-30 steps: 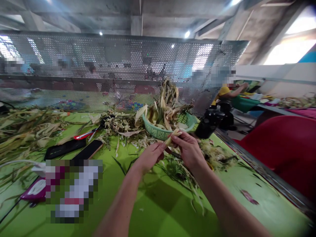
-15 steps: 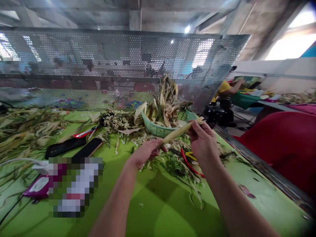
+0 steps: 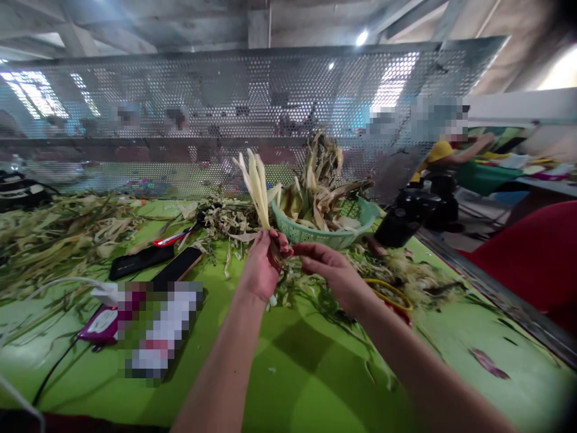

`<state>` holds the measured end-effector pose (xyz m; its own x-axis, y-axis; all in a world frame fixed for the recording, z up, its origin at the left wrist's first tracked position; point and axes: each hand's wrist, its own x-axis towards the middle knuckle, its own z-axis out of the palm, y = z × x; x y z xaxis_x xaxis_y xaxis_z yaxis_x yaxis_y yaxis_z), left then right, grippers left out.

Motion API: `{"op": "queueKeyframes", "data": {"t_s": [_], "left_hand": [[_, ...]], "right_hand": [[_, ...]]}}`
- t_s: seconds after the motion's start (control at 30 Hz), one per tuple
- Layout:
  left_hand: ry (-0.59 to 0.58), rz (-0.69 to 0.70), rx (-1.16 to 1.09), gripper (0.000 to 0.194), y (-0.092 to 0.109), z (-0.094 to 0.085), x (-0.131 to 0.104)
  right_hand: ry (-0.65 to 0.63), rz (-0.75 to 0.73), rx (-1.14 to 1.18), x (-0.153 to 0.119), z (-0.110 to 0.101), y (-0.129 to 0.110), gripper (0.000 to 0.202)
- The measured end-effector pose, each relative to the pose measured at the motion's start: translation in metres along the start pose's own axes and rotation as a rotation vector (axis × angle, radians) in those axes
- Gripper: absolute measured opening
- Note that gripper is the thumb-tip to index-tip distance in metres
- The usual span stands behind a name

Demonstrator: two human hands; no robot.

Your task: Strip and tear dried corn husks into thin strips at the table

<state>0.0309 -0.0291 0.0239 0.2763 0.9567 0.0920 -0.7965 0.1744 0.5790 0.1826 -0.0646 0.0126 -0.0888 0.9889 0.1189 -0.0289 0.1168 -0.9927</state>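
Presently, the left hand (image 3: pixel 265 264) holds a pale husk bundle (image 3: pixel 258 191) near-upright above the green table (image 3: pixel 288 394), fingers closed around its base; the right hand (image 3: pixel 336 273) sits alongside, fingers half-bent, whether gripping anything cannot be determined.

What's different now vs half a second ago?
The pale husk has swung from slanting between both hands to upright in the left hand, its top fanned out. The right hand let go of the far end and came in beside the left; whether it touches the husk's base is unclear. Unchanged: green basket, red cutter.
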Motion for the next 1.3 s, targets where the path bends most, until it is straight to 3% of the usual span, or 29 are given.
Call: {"op": "queueKeyframes", "data": {"t_s": [0.13, 0.2, 0.3, 0.57, 0.8, 0.9, 1.03, 1.13, 1.3], "left_hand": [[0.03, 0.038, -0.048, 0.013, 0.0, 0.002, 0.0], [0.027, 0.04, -0.068, 0.013, 0.001, 0.002, -0.001], [0.005, 0.046, -0.074, 0.012, 0.006, -0.001, -0.001], [0.088, 0.056, -0.094, 0.013, 0.016, -0.012, 0.004], [0.071, 0.052, -0.166, 0.011, 0.022, -0.015, 0.004], [0.109, 0.031, -0.165, 0.014, 0.021, -0.018, 0.006], [0.179, 0.047, -0.069, 0.021, 0.018, -0.026, 0.011], [0.207, 0.066, -0.018, 0.025, 0.02, -0.03, 0.013], [0.257, 0.142, 0.044, 0.023, 0.03, -0.034, 0.013]], "right_hand": [[-0.159, 0.126, 0.106, -0.006, 0.028, 0.013, 0.045], [-0.181, 0.157, 0.094, -0.008, 0.034, 0.017, 0.036], [-0.196, 0.172, 0.012, -0.008, 0.033, 0.018, 0.024], [-0.073, 0.135, -0.008, -0.008, 0.022, 0.004, 0.027], [-0.237, 0.111, -0.175, -0.008, 0.02, 0.004, 0.033], [-0.31, 0.045, -0.346, -0.008, 0.021, 0.007, 0.035], [-0.474, 0.111, -0.468, -0.011, 0.022, 0.008, 0.038], [-0.555, 0.119, -0.564, -0.015, 0.017, -0.005, 0.036], [-0.54, 0.07, -0.748, -0.024, -0.008, -0.047, 0.035]]}}
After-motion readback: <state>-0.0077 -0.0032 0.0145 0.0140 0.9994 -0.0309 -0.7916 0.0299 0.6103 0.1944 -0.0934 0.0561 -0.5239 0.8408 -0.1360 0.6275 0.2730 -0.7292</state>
